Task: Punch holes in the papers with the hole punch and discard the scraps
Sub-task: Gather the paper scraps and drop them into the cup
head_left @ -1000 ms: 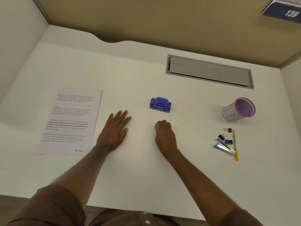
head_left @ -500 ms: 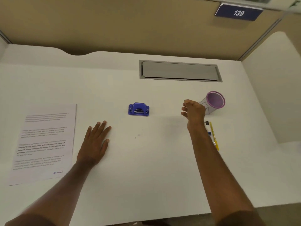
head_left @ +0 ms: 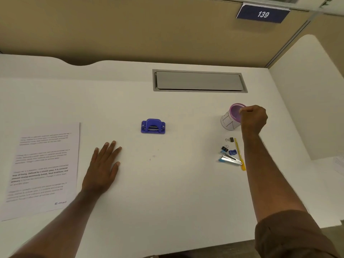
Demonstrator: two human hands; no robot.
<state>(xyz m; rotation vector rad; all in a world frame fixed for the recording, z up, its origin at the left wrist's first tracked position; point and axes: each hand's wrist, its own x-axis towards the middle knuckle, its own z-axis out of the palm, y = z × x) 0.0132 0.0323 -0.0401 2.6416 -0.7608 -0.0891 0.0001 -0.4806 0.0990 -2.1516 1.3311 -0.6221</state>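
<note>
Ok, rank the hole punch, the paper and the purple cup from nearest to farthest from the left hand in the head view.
1. Paper, just to the left hand's left.
2. Hole punch, ahead and to the right.
3. Purple cup, far right, at the right hand.

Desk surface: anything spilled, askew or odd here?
A few small specks lie on the desk in front of the hole punch, apparently stray paper scraps. The cup leans under the right hand.
</note>
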